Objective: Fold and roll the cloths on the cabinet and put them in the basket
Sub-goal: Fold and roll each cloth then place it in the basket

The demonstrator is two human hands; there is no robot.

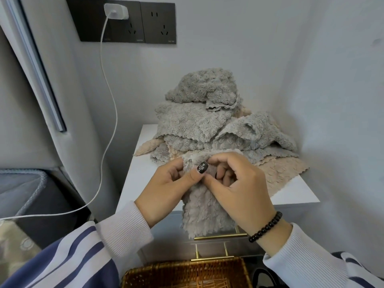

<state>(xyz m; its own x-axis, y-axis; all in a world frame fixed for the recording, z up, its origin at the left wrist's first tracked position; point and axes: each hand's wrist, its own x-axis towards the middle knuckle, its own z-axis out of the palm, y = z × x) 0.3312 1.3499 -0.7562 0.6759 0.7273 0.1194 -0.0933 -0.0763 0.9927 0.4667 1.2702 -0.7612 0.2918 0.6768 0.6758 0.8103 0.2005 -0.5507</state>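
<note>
Two hands, left hand (166, 188) and right hand (239, 188), one cloth (199, 213) between them, one heap of cloths (207, 121), one basket (187, 273), one charger (116, 10).

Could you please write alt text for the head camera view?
Both hands, left hand and right hand, grip one grey cloth above a white cabinet piled with cloths. A wicker basket sits below.

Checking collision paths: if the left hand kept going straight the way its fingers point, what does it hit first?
The left hand points up and to the right, into the cloth it already pinches. Just past that lie the fingers of the right hand, then probably the cloth pile behind, though depth is unclear.
</note>
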